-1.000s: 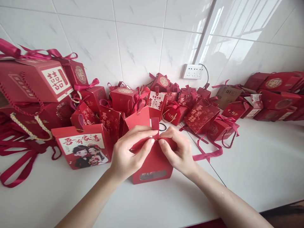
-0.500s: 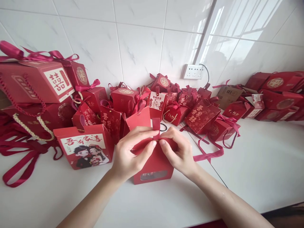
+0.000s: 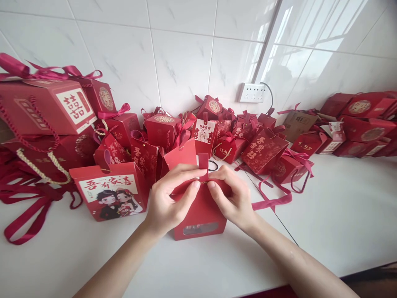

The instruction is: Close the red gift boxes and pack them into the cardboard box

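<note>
A small red gift box (image 3: 200,219) with a clear window low on its front stands on the white counter (image 3: 341,215) at the centre. My left hand (image 3: 167,203) grips its top from the left, thumb and forefinger pinched at the red ribbon tab (image 3: 203,161) that sticks up from the top. My right hand (image 3: 234,198) pinches the same spot from the right. The two thumbs nearly touch on the box's front. An open red flap (image 3: 181,155) stands up behind my left hand.
Many red gift boxes and bags crowd the back of the counter. A box with a cartoon couple (image 3: 111,194) stands just left of my hands. Loose ribbons (image 3: 273,198) trail to the right. A wall socket (image 3: 252,92) sits on the tiled wall. The counter edge runs near the bottom.
Almost nothing: both hands keep their pinch on the box's top, with only slight shifts of the fingers.
</note>
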`<state>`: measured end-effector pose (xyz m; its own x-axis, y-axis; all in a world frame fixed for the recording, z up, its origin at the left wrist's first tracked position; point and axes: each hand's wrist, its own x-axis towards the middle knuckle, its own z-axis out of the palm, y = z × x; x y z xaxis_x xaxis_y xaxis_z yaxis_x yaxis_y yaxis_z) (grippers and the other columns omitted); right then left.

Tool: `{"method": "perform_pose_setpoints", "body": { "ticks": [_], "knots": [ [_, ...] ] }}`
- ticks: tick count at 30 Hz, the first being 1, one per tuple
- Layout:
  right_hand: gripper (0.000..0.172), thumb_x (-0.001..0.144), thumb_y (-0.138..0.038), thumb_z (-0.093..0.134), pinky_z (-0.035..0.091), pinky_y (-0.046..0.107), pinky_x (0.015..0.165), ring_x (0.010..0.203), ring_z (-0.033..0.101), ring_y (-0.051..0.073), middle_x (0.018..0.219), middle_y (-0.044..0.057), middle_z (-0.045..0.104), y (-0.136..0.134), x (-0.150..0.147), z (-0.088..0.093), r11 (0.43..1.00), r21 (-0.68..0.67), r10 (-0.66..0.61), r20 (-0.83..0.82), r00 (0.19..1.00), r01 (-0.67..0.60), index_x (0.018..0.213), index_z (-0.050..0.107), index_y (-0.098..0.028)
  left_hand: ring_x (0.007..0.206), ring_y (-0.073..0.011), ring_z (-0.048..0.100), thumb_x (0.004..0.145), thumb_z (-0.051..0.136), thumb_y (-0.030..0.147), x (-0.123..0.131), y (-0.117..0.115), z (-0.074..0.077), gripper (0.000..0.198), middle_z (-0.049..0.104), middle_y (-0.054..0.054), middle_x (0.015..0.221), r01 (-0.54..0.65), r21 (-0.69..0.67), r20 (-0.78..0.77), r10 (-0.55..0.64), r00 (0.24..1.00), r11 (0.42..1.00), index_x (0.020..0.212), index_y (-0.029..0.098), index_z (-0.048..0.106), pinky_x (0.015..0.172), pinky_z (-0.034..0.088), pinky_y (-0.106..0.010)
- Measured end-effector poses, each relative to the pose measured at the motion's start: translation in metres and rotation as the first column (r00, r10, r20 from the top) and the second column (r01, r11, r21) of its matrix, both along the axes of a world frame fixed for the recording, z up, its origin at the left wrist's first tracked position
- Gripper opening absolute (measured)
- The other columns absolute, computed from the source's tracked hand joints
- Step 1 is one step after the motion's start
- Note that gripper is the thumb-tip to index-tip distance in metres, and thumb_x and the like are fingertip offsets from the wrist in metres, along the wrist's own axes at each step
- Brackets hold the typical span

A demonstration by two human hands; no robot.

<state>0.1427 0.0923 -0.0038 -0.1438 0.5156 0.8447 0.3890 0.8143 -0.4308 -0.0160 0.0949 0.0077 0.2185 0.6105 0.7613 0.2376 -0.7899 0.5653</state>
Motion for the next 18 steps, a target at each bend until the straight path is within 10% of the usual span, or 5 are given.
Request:
{"method": "perform_pose_setpoints", "body": {
  "ticks": [18],
  "knots": [
    [0.011,0.085,-0.012,0.048,0.038,0.027,0.053,0.060,0.044,0.013,0.067,0.000,0.053,-0.0009,-0.0013,-0.0005,1.000,-0.019,-0.006,-0.011,1.000,0.006,0.082,0.055,-0.020,0.089,-0.0155,0.065,0.081,0.055,0.014,0.0009,-0.0018,-0.0001,0.021,0.069,-0.002,0.097,0.008,-0.052,0.047,-0.006,0.999,0.999,0.097,0.021,0.068,0.078,0.055,-0.023]
  ]
}}
